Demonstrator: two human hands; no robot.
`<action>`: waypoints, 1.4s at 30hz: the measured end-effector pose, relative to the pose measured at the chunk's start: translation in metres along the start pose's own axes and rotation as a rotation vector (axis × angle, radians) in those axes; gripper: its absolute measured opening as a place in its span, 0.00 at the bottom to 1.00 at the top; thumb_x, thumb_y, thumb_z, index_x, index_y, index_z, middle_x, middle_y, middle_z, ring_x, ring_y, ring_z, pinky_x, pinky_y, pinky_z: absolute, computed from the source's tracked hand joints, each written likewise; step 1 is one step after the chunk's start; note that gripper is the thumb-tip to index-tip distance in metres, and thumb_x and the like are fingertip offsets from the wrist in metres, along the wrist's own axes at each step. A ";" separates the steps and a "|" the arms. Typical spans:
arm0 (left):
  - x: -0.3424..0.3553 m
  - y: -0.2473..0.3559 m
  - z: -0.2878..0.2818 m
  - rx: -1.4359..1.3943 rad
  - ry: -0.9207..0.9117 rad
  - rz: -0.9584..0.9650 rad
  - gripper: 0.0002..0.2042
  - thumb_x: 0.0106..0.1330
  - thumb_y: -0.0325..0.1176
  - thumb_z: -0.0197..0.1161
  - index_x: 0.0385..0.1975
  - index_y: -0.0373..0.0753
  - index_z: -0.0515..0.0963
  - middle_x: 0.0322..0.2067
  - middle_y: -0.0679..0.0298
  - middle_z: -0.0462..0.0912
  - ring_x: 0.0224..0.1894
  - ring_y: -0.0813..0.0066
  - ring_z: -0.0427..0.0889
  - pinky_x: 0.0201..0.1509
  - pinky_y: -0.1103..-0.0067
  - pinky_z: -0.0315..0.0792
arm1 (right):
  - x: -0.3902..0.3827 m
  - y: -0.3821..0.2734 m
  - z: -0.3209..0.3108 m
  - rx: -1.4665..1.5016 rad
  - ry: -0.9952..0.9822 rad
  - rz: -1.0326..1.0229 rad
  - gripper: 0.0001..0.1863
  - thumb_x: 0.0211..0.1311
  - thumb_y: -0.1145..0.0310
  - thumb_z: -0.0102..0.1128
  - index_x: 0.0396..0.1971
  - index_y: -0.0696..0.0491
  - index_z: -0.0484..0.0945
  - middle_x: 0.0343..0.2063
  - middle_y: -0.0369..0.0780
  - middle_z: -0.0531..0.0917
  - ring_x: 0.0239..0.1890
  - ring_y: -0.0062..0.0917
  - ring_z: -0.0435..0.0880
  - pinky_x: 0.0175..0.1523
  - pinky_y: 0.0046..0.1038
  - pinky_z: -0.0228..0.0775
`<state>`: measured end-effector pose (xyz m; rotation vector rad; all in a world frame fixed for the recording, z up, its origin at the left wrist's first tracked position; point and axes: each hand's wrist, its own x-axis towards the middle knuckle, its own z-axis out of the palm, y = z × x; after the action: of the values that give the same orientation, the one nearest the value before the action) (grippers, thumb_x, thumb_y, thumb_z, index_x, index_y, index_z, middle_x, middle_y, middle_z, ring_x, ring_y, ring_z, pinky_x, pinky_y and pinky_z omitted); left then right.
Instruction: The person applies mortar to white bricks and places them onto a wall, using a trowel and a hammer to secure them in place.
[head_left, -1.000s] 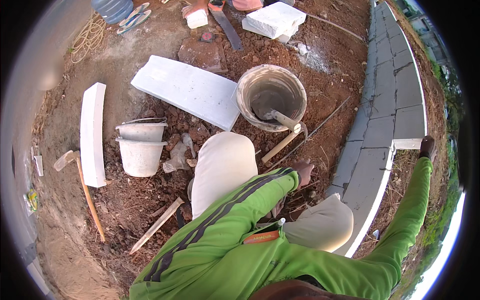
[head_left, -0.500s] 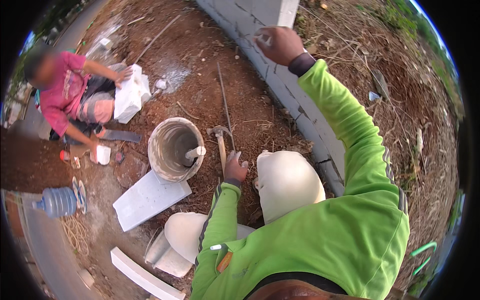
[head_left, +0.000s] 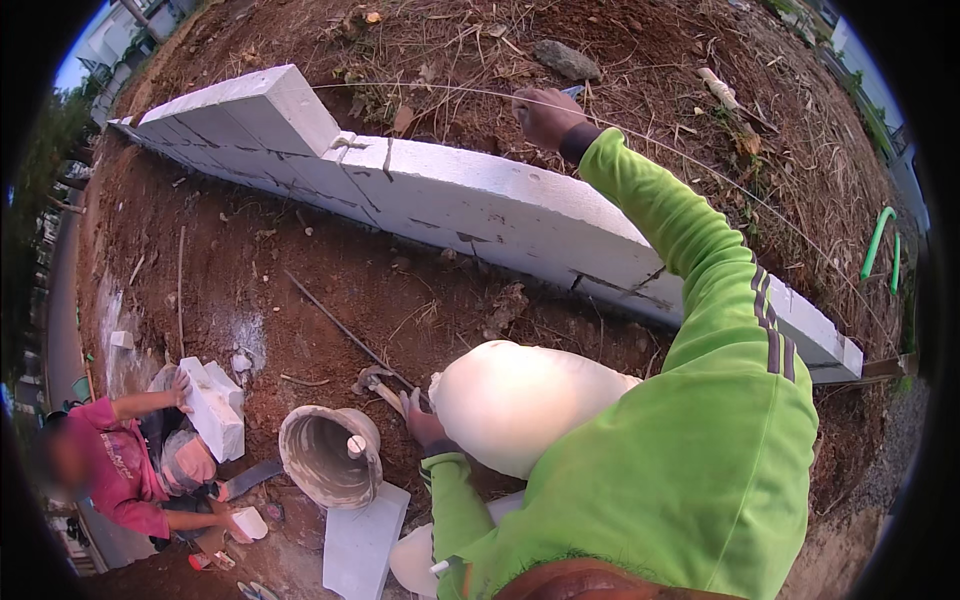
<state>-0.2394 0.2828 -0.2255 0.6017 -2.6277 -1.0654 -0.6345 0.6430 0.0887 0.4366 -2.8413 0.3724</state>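
My right hand (head_left: 548,118) is raised beyond the wall of pale blocks (head_left: 470,180). Its fingers are curled closed where a thin white string (head_left: 690,155) crosses them; the fingertips are partly hidden. Down near the soil, my left hand (head_left: 424,420) is beside the hammer (head_left: 385,390), its fingers stretched and apart. The hammer's head points away from me, and the end of its handle is hidden by the hand. A mortar-smeared bucket (head_left: 330,455) stands left of it, with a pale handle sticking up inside.
At the left, a seated person in a red shirt (head_left: 115,470) rests a hand on white blocks (head_left: 215,405), near a handsaw (head_left: 252,478). A white slab (head_left: 365,540) lies below the bucket. A thin rod (head_left: 340,325) lies on the soil. Green tubing (head_left: 878,245) stands far right.
My view has swung to the right, so the long wall and string now show. My right hand stays raised; my left stays beside the hammer. The person's hands remain on the blocks.
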 end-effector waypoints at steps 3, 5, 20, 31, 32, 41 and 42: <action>0.005 -0.004 0.011 -0.004 -0.014 0.027 0.26 0.59 0.34 0.72 0.58 0.32 0.78 0.69 0.40 0.67 0.72 0.47 0.68 0.74 0.64 0.65 | 0.043 0.071 0.003 -0.166 -0.055 0.309 0.17 0.66 0.58 0.58 0.50 0.51 0.80 0.49 0.50 0.84 0.55 0.46 0.82 0.63 0.43 0.73; 0.009 -0.006 0.020 -0.017 -0.026 0.056 0.26 0.59 0.34 0.72 0.58 0.32 0.78 0.69 0.40 0.67 0.72 0.46 0.67 0.74 0.63 0.65 | 0.070 0.141 0.011 -0.232 0.045 0.407 0.21 0.63 0.57 0.61 0.53 0.51 0.81 0.54 0.50 0.82 0.59 0.44 0.81 0.65 0.43 0.73; -0.034 0.002 -0.036 -0.001 -0.183 -0.131 0.26 0.61 0.39 0.72 0.57 0.32 0.77 0.64 0.42 0.73 0.67 0.48 0.73 0.70 0.64 0.68 | 0.122 0.181 0.039 -0.322 0.031 0.534 0.44 0.57 0.46 0.73 0.68 0.52 0.64 0.60 0.51 0.73 0.64 0.46 0.75 0.64 0.44 0.73; -0.033 0.014 -0.029 0.065 -0.026 -0.229 0.29 0.60 0.30 0.66 0.63 0.34 0.72 0.71 0.40 0.62 0.73 0.43 0.61 0.77 0.61 0.57 | 0.155 0.075 0.054 0.628 -0.024 0.013 0.34 0.59 0.47 0.69 0.52 0.62 0.80 0.41 0.44 0.87 0.41 0.25 0.83 0.49 0.28 0.73; -0.041 0.015 -0.030 0.103 -0.041 -0.294 0.30 0.60 0.32 0.66 0.65 0.35 0.70 0.72 0.39 0.59 0.74 0.42 0.59 0.78 0.61 0.56 | 0.148 0.050 0.057 0.614 -0.105 -0.071 0.31 0.61 0.52 0.69 0.54 0.62 0.79 0.42 0.42 0.87 0.41 0.23 0.83 0.49 0.27 0.73; -0.052 0.022 -0.002 0.074 -0.213 -0.384 0.39 0.60 0.37 0.66 0.74 0.42 0.61 0.76 0.37 0.46 0.78 0.39 0.49 0.79 0.53 0.49 | 0.048 -0.128 0.035 0.802 -0.401 -0.495 0.45 0.59 0.53 0.72 0.68 0.66 0.66 0.62 0.52 0.75 0.65 0.38 0.73 0.70 0.38 0.63; -0.046 0.028 -0.005 0.070 -0.235 -0.366 0.40 0.60 0.37 0.67 0.74 0.42 0.60 0.76 0.38 0.45 0.78 0.39 0.48 0.79 0.52 0.49 | 0.036 -0.154 0.021 0.789 -0.391 -0.496 0.45 0.58 0.52 0.72 0.67 0.66 0.67 0.61 0.51 0.76 0.65 0.38 0.74 0.69 0.37 0.64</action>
<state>-0.2051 0.3190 -0.2058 1.0653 -2.8352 -1.2113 -0.6228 0.4856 0.1121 1.4520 -2.6595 1.4214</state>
